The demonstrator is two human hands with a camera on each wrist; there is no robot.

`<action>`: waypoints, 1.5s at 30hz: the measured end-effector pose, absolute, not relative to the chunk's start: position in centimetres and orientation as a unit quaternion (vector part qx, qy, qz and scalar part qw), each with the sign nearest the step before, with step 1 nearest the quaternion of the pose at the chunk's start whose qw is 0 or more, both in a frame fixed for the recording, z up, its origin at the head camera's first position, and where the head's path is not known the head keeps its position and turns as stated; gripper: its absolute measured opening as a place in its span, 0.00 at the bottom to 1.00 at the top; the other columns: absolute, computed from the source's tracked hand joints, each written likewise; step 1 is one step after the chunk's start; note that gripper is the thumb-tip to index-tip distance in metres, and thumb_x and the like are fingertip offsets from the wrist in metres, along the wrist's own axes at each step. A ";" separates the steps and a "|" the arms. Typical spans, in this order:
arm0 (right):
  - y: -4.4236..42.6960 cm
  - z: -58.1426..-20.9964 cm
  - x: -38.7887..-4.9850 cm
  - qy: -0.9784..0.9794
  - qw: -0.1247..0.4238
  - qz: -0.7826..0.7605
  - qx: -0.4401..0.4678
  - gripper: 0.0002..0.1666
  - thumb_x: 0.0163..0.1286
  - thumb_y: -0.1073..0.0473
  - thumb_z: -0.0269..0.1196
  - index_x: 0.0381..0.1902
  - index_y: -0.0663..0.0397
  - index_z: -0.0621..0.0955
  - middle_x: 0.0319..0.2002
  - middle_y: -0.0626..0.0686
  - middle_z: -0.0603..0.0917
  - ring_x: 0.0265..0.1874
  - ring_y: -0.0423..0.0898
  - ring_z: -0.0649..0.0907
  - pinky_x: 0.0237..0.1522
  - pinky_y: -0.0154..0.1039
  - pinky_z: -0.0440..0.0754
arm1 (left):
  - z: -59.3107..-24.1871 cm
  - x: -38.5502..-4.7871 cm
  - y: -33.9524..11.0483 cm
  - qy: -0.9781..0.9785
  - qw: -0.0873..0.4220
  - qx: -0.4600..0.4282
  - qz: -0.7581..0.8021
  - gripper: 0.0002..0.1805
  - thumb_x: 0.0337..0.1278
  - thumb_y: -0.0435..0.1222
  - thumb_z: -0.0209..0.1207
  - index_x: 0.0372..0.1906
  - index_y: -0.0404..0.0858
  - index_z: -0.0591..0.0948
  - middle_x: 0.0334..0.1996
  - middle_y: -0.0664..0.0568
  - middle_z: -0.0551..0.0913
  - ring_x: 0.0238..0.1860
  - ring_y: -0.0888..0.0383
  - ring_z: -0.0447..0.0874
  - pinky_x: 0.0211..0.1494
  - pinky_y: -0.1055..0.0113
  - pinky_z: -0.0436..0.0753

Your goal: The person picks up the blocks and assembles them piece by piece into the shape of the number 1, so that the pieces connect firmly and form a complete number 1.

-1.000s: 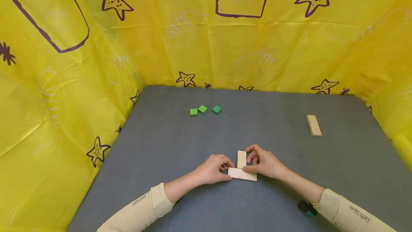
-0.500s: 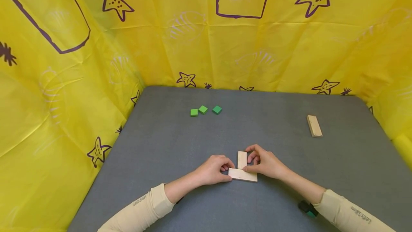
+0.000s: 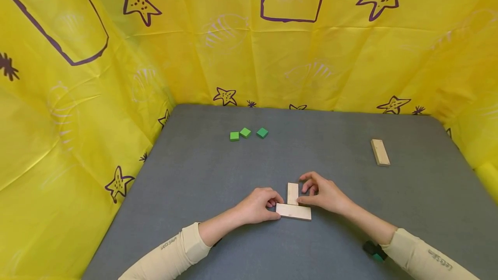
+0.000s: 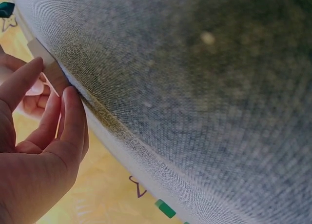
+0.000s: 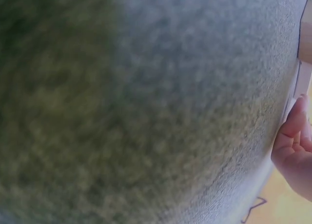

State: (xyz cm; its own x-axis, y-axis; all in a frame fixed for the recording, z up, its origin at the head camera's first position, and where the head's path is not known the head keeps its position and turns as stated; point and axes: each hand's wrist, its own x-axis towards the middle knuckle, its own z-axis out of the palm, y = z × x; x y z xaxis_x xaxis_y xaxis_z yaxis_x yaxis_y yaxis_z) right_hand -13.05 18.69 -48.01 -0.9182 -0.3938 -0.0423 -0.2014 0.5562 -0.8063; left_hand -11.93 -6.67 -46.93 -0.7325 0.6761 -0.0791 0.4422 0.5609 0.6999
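Two pale wooden blocks lie against each other in a T shape on the grey table. The crosswise block (image 3: 294,212) is nearer the person, and the lengthwise block (image 3: 293,193) meets its far edge. My left hand (image 3: 258,205) pinches the left end of the crosswise block between thumb and fingers; the left wrist view shows this block (image 4: 52,70) at the fingertips. Just right of the lengthwise block is my right hand (image 3: 326,194), its fingers spread off the wood. The right thumb tip is close to that block's near right corner; whether they touch, I cannot tell.
A third wooden block (image 3: 380,152) lies at the right. Two light green square tiles (image 3: 234,136) and a darker green tile (image 3: 262,133) lie toward the back. Yellow printed cloth (image 3: 233,55) hangs round the table (image 3: 202,163).
My right hand has loosened from the lengthwise block and shifted slightly right, its index finger lifting away. The left hand and the blocks look unmoved.
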 end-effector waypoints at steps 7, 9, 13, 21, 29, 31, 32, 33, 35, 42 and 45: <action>19.3 -47.9 -13.4 0.878 0.100 -0.441 -0.156 0.33 0.53 0.52 0.76 0.52 0.59 0.76 0.34 0.48 0.81 0.26 0.38 0.76 0.29 0.32 0.72 | -46.9 -11.9 -6.6 0.867 0.169 0.322 0.341 0.13 0.49 0.33 0.71 0.42 0.38 0.84 0.34 0.57 0.80 0.35 0.67 0.76 0.41 0.78 0.76; 19.6 -47.8 -13.5 0.878 0.097 -0.442 -0.155 0.33 0.53 0.52 0.76 0.53 0.60 0.76 0.34 0.48 0.81 0.27 0.39 0.76 0.30 0.32 0.72 | -46.9 -11.9 -6.6 0.866 0.167 0.323 0.342 0.13 0.49 0.33 0.71 0.42 0.38 0.84 0.34 0.57 0.79 0.34 0.67 0.76 0.41 0.79 0.76; 20.0 -47.8 -13.7 0.880 0.089 -0.444 -0.144 0.33 0.52 0.53 0.77 0.52 0.59 0.76 0.35 0.48 0.81 0.27 0.39 0.76 0.31 0.32 0.72 | -47.0 -11.9 -6.6 0.866 0.166 0.323 0.344 0.13 0.48 0.32 0.71 0.42 0.38 0.84 0.33 0.57 0.79 0.34 0.67 0.75 0.40 0.79 0.76; 21.1 -47.8 -14.3 0.885 0.077 -0.440 -0.129 0.33 0.53 0.52 0.77 0.52 0.59 0.77 0.35 0.49 0.81 0.27 0.39 0.76 0.31 0.32 0.71 | -47.0 -11.9 -6.7 0.867 0.166 0.322 0.342 0.13 0.49 0.32 0.71 0.42 0.38 0.84 0.34 0.57 0.79 0.34 0.67 0.75 0.40 0.79 0.75; 22.3 -47.9 -14.8 0.889 0.063 -0.437 -0.124 0.33 0.54 0.53 0.76 0.54 0.58 0.76 0.37 0.50 0.81 0.29 0.40 0.77 0.32 0.33 0.71 | -46.9 -11.9 -6.8 0.861 0.158 0.334 0.349 0.14 0.48 0.31 0.71 0.42 0.37 0.84 0.33 0.55 0.79 0.34 0.64 0.76 0.41 0.77 0.76; 22.5 -47.8 -14.9 0.889 0.059 -0.438 -0.121 0.33 0.54 0.53 0.76 0.54 0.59 0.76 0.38 0.50 0.81 0.29 0.40 0.77 0.32 0.32 0.71 | -46.9 -11.8 -6.8 0.860 0.155 0.338 0.349 0.14 0.48 0.31 0.71 0.42 0.36 0.84 0.33 0.55 0.79 0.34 0.64 0.76 0.41 0.77 0.76; 22.7 -47.8 -15.0 0.889 0.055 -0.438 -0.121 0.33 0.54 0.53 0.76 0.54 0.59 0.76 0.38 0.51 0.81 0.29 0.40 0.77 0.32 0.32 0.72 | -46.9 -11.8 -6.8 0.859 0.155 0.338 0.351 0.14 0.48 0.31 0.71 0.42 0.36 0.84 0.33 0.55 0.79 0.34 0.64 0.76 0.40 0.77 0.76; 22.8 -47.7 -15.0 0.889 0.053 -0.438 -0.121 0.33 0.54 0.53 0.76 0.54 0.59 0.76 0.38 0.51 0.81 0.29 0.40 0.77 0.32 0.32 0.72 | -46.9 -11.8 -6.8 0.859 0.154 0.339 0.352 0.14 0.48 0.30 0.71 0.42 0.36 0.84 0.33 0.54 0.79 0.34 0.63 0.76 0.40 0.77 0.76; 23.1 -47.7 -15.2 0.889 0.053 -0.438 -0.122 0.33 0.55 0.53 0.75 0.55 0.60 0.76 0.38 0.52 0.81 0.29 0.40 0.77 0.32 0.33 0.72 | -47.0 -11.8 -6.7 0.859 0.152 0.338 0.352 0.14 0.48 0.30 0.71 0.42 0.36 0.84 0.33 0.54 0.79 0.34 0.63 0.76 0.40 0.77 0.76; 24.4 -47.6 -15.5 0.894 0.058 -0.433 -0.102 0.34 0.56 0.52 0.75 0.56 0.60 0.76 0.40 0.53 0.81 0.31 0.41 0.77 0.32 0.32 0.72 | -47.0 -11.8 -6.7 0.866 0.156 0.332 0.340 0.14 0.48 0.32 0.71 0.42 0.38 0.84 0.33 0.57 0.79 0.34 0.65 0.75 0.40 0.79 0.74; 25.1 -47.7 -15.6 0.897 0.054 -0.427 -0.101 0.34 0.57 0.52 0.74 0.57 0.61 0.75 0.41 0.54 0.81 0.32 0.40 0.76 0.32 0.32 0.71 | -47.1 -11.8 -6.7 0.866 0.159 0.329 0.340 0.14 0.49 0.32 0.71 0.43 0.38 0.84 0.33 0.57 0.79 0.34 0.66 0.74 0.40 0.79 0.74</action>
